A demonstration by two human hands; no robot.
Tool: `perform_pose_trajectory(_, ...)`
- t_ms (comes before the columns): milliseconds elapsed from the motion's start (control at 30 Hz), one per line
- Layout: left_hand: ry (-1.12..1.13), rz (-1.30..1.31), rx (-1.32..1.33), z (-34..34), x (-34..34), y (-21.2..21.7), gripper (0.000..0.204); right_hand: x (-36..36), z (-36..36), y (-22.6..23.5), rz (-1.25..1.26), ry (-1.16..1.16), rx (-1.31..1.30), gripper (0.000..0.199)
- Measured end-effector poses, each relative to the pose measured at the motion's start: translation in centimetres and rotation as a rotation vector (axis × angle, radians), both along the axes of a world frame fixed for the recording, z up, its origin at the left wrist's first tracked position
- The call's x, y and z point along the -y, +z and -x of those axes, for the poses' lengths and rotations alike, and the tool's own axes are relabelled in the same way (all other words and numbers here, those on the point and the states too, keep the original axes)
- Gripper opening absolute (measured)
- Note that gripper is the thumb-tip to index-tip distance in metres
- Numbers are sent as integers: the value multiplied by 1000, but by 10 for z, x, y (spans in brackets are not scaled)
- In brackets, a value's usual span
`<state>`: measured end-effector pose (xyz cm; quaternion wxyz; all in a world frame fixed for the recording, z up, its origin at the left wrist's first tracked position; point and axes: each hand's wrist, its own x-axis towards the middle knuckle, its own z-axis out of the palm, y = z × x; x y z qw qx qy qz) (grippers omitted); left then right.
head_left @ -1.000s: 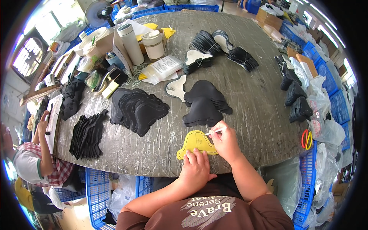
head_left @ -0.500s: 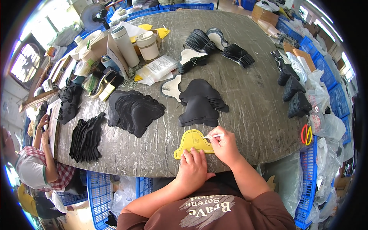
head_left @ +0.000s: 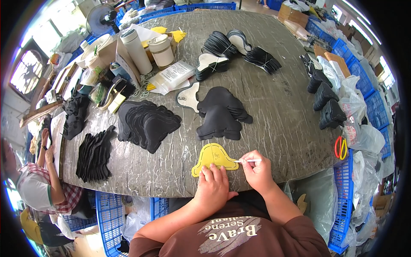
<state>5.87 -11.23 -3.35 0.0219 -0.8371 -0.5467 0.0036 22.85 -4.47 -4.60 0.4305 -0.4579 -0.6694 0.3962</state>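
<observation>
A yellow bell-shaped template (head_left: 212, 155) with slots along its border lies flat near the table's front edge. My left hand (head_left: 212, 187) presses on its lower edge with the fingers stretched out. In my right hand (head_left: 257, 173) a thin white marking pen (head_left: 250, 160) is pinched, its tip at the template's right corner. Whatever lies under the template is hidden. Just beyond it sits a stack of black cut pieces (head_left: 220, 113), with a pale cut piece (head_left: 188, 97) at its left side.
More black pieces (head_left: 147, 124) are fanned out to the left. Tied black bundles (head_left: 220, 45) lie at the back, others (head_left: 332, 113) at the right, near scissors (head_left: 341, 147). A white tumbler (head_left: 136, 51) stands back left. Blue crates (head_left: 342, 201) flank the table; a co-worker (head_left: 43, 184) is at the left.
My right hand has moved right and slightly down, taking the pen tip from the template's right slope to its right corner. My left hand stays on the template. The view has shifted slightly.
</observation>
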Motion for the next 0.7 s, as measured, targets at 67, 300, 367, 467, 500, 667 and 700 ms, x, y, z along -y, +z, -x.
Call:
perform_pose_trajectory(67, 2, 3, -1, 0, 0, 0, 89, 4, -2, -2, -12, -21, -18, 9)
perform_pose_trajectory(300, 0, -7, -24, 0, -1, 1, 91, 15, 2, 10, -249, -12, 191, 11)
perform_pose_trajectory(367, 2, 6, -27, 0, -2, 2, 91, 16, 5, 13, -285, 10, 214, 12)
perform_pose_trajectory(467, -6, -28, 0, 5, -10, 12, 83, 17, 9, 13, -348, 29, 265, 20)
perform_pose_trajectory(500, 10, 126, 68, 9, -19, 23, 74, 17, 10, 14, -350, 46, 260, 20)
perform_pose_trajectory(667, 120, 484, 444, 55, -102, 16, 22, 17, 14, 22, -342, 30, 359, 21)
perform_pose_trajectory(700, 66, 572, 543, 65, -117, 15, 17, 16, 14, 25, -344, 18, 375, 21)
